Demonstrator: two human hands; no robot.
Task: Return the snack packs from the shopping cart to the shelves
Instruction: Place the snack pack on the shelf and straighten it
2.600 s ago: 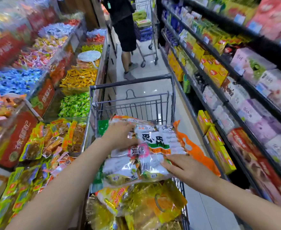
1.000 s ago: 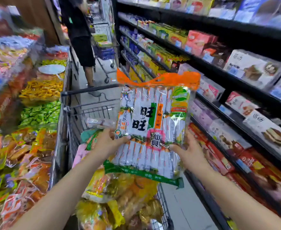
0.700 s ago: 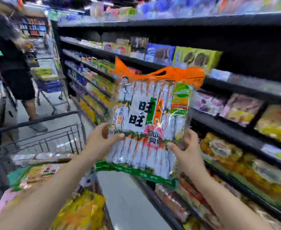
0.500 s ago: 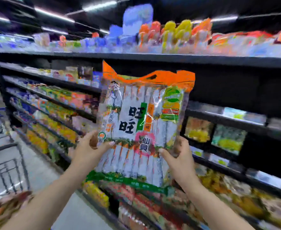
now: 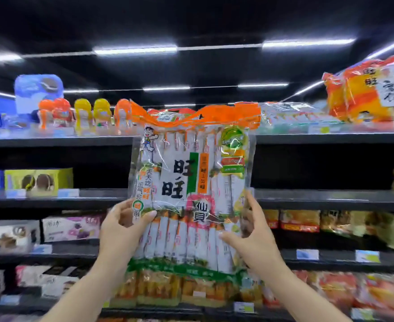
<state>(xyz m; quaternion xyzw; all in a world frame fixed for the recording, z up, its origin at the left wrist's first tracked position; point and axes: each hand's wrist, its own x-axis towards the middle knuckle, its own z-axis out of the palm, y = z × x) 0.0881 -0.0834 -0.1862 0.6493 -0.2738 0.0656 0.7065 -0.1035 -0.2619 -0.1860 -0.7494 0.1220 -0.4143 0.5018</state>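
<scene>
Head view: held upright in front of the dark shelves, a clear snack pack with orange top edge and green bottom band. Gripped at its lower left edge by the left hand, thumb across the front; clasped at the lower right edge by the right hand, fingers curled behind. Raised level with the top shelf, beside similar orange packs up right. Boxed biscuits at left, blurred.

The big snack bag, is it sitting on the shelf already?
No, the big snack bag is up in the air in front of the shelves, held by the left hand and right hand.
</scene>
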